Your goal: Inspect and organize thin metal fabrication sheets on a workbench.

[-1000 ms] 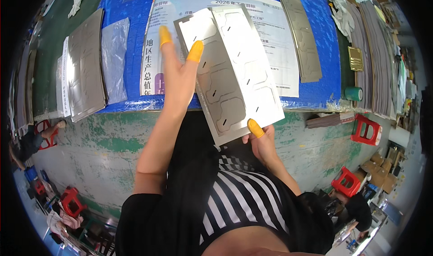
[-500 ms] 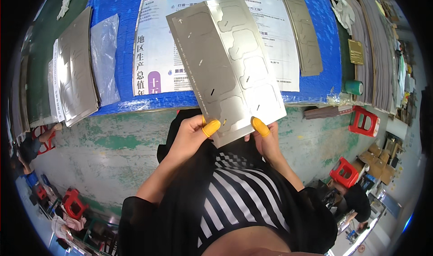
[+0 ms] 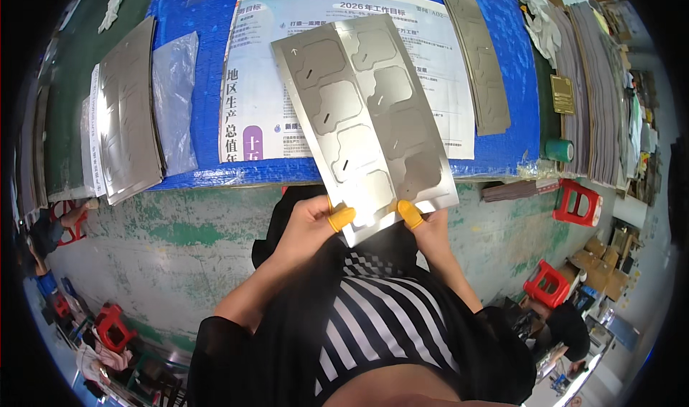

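Gleaming, thin, rectangular metal sheet point(image 3: 367, 123)

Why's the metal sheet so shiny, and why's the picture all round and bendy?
Head view: light glares white off the metal sheet beside the left hand; head view, rim: the fisheye lens bends the grey stack at right and leaves black corners.

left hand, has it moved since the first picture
Yes, the left hand has moved from over the newspaper toward the body, past the near edge of the blue table.
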`<state>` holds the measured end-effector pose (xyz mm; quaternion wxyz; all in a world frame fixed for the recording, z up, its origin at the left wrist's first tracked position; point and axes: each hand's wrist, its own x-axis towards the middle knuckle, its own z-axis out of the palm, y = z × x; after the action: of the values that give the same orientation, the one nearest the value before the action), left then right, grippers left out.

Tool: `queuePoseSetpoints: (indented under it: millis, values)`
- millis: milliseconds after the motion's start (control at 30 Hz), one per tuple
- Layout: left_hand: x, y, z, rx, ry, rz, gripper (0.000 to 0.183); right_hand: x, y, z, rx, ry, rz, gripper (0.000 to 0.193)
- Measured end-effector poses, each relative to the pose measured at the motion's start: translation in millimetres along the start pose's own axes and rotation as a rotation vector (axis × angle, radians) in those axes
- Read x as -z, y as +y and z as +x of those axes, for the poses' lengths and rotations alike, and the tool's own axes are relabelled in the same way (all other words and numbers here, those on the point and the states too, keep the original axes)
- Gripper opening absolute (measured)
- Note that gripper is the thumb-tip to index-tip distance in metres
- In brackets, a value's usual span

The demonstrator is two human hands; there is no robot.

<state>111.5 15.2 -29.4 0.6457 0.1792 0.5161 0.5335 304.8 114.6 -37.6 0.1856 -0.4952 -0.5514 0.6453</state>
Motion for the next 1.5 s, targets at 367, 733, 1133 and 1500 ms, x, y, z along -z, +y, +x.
queuePoseSetpoints:
  millis: [367, 733, 1133, 1500]
  values:
    - [0.8, -0.7, 2.3, 0.032, -0.097, -0.054, 0.024, 1.9, 2.5, -7.6, 0.077, 0.058, -0.018, 0.024]
    - [-0.3, -2.4, 6.4, 0.120, -0.095, -0.266, 0.024, 9.8, 9.8, -10.7, -0.089, -0.022, 0.397, 0.042]
    - [-1.5, -28.6, 20.8, 0.103, -0.068, -0.408, 0.021, 9.8, -5.8, -14.7, -0.207, -0.051, 0.797, 0.017]
    - [-5.5, -21.4, 14.6, 0.107, -0.038, -0.340, 0.018, 20.3, 15.3, -3.1, -0.078, -0.072, 0.323, 0.040]
